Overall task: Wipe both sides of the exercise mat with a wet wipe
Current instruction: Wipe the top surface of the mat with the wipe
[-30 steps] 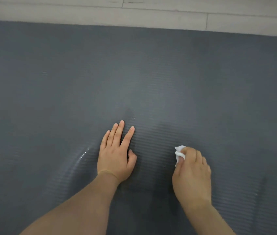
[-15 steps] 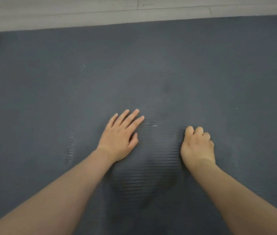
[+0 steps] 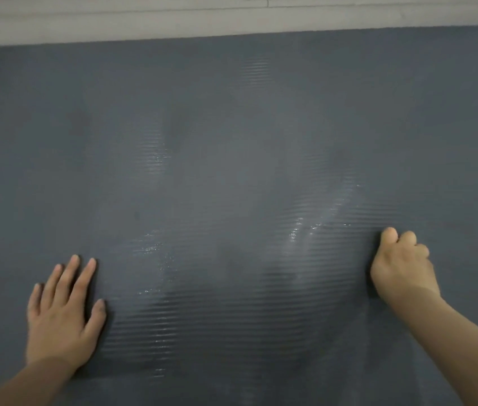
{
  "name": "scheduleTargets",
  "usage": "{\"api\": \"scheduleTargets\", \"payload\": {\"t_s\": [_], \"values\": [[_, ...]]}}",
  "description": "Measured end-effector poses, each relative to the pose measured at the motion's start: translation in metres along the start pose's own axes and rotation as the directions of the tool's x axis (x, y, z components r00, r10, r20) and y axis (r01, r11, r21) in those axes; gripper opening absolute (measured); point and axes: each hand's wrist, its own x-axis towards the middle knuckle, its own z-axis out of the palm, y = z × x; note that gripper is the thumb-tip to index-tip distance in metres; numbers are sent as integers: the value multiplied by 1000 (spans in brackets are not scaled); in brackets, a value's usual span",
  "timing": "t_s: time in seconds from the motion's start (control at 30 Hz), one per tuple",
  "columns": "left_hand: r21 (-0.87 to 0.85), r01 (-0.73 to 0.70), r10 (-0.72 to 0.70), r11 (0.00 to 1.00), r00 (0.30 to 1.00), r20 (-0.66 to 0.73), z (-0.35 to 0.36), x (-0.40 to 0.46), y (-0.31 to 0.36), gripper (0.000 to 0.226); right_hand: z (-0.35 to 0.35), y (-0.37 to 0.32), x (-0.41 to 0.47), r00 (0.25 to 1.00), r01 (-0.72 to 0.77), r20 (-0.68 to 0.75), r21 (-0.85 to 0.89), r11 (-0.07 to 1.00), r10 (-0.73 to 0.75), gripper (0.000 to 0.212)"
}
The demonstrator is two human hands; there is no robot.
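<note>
Hands farther apart | left hand [image 3: 62,315] flat on mat [image 3: 232,118] | right hand [image 3: 401,265] fisted, wipe possibly inside

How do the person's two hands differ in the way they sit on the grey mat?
The left hand lies flat, fingers straight and spread; the right hand is curled into a fist. The left hand sits nearer the camera, the right hand farther up the mat. The left palm presses down; the right rests on its knuckles, and whether it hides a wipe cannot be seen. Both are bare and touch the mat beside the wet streaks.
</note>
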Motion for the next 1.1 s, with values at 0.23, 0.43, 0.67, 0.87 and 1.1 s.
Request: {"api": "scheduleTargets", "payload": {"t_s": [0.23,0.43,0.67,0.87,1.1], "values": [[62,-114,114,992,993,8,-2,8,-16,68,-28,-33,6,967,-234,-13,340,911,254,22],[94,-240,241,966,971,5,0,17,-35,68,-42,-213,-18,966,-130,-61,728,673,252,18],[85,-365,367,927,930,-6,-3,27,-49,67,-44,-329,-85,650,702,-132,480,526,-748,20],[71,-414,414,908,910,6,-3,31,-55,68,-44,-110,15,976,40,-211,429,902,57,25],[60,-432,432,900,902,10,-5,32,-55,68,-39,-199,-22,929,-148,-182,612,776,321,22]]}}
